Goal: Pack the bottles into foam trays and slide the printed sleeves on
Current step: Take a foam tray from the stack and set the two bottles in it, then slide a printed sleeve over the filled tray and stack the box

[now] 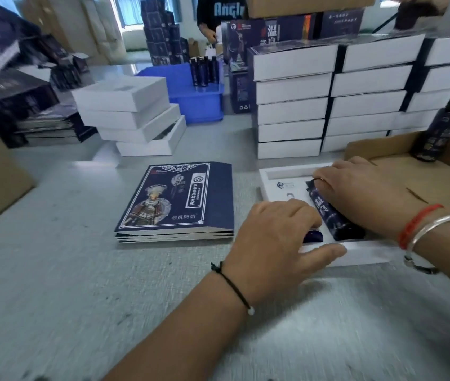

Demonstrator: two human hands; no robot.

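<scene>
1. White foam tray (pixel 278 178) lying flat on the grey table (pixel 67 284), just right of the middle.
2. Dark blue bottle (pixel 328 213) lying in a slot of the tray, tilted, top end pointing away.
3. Right hand (pixel 361 193) resting on the top part of that bottle, fingers curled over it; hard to tell how tight the hold is.
4. Left hand (pixel 276 237) pressing down on a second bottle (pixel 313 236) beside the first one, only its dark blue end showing under the fingers, thumb stretched out along the tray's near edge.
5. Hands close together but not touching.
6. Small pile of flat printed sleeves (pixel 177 199) just left of the tray, dark blue with a picture of a figure on top.
7. One more bottle standing up (pixel 438 130) in an open brown box (pixel 438 171) at the right.
8. Tall stacks of white boxes (pixel 328 100) behind the tray, a shorter messy stack (pixel 133 116) farther left.
9. Blue bin (pixel 199 100) at the back with more bottles standing by it.
</scene>
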